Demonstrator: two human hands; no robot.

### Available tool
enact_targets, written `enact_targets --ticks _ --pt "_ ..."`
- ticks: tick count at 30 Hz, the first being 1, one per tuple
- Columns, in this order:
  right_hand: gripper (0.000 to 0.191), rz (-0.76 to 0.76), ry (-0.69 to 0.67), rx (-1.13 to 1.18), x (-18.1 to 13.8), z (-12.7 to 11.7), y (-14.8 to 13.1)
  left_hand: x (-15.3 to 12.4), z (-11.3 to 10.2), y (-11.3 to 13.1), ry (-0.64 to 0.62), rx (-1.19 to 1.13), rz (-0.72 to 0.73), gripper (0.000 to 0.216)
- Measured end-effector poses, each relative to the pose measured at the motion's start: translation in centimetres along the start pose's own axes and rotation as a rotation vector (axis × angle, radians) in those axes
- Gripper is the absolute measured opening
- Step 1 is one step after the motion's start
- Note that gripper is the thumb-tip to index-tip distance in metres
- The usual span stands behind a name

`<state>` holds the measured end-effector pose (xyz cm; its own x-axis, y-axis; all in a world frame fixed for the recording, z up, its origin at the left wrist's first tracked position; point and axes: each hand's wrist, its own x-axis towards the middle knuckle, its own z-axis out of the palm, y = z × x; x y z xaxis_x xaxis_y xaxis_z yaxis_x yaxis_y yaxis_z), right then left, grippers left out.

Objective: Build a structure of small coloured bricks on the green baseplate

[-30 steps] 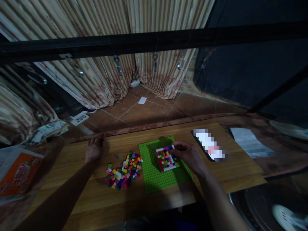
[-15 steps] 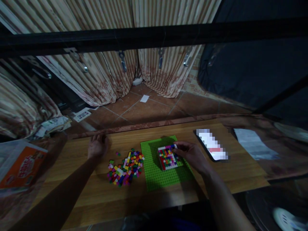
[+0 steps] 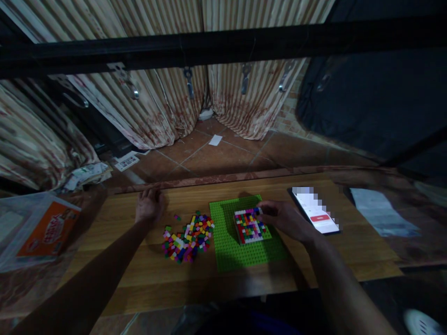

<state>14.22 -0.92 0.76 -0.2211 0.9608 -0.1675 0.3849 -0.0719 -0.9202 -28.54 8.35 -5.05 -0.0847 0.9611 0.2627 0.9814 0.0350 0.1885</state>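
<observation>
A small block of many-coloured toy bricks (image 3: 248, 226), with white and red along its edges, sits on a green studded baseplate (image 3: 226, 253). My right hand (image 3: 284, 217) is at the block's upper right corner, thumb and fingers pinched together on what looks like a small dark toy brick; the fingertips partly hide it. To the left of the baseplate lies a loose heap of small coloured bricks (image 3: 188, 239). Beyond that heap my left hand (image 3: 149, 204) rests on the table near its far edge, fingers curled in, with nothing visible in them.
A phone (image 3: 316, 211) with a lit screen lies right of the baseplate on the wooden table (image 3: 139, 284). A clear plastic box with an orange label (image 3: 49, 230) stands at the left. Past the right end lies a white sheet (image 3: 382, 211). Striped curtains (image 3: 237, 107) hang behind.
The whole view has shifted slightly, so the table scene appears farther right. My right hand stays at the block's upper right corner, and my left hand still rests on the table.
</observation>
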Motion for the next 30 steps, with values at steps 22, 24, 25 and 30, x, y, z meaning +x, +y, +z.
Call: enact_targets --ticks 22,24,25,30 --pt "0.047 -0.036 0.487 0.294 -0.6 3.6 2.5 0.1 -0.9 0.4 -0.018 0.017 0.026 0.045" --pt "0.048 -0.033 0.466 0.282 -0.2 3.8 2.2 0.2 -0.9 0.4 -0.024 0.021 0.021 0.046" --pt "0.048 -0.035 0.450 0.267 -0.1 4.0 2.0 0.2 -0.9 0.4 -0.021 0.018 0.020 0.046" --pt "0.046 -0.040 0.414 0.157 0.2 4.6 1.9 0.2 -0.9 0.5 -0.012 0.000 0.044 0.046"
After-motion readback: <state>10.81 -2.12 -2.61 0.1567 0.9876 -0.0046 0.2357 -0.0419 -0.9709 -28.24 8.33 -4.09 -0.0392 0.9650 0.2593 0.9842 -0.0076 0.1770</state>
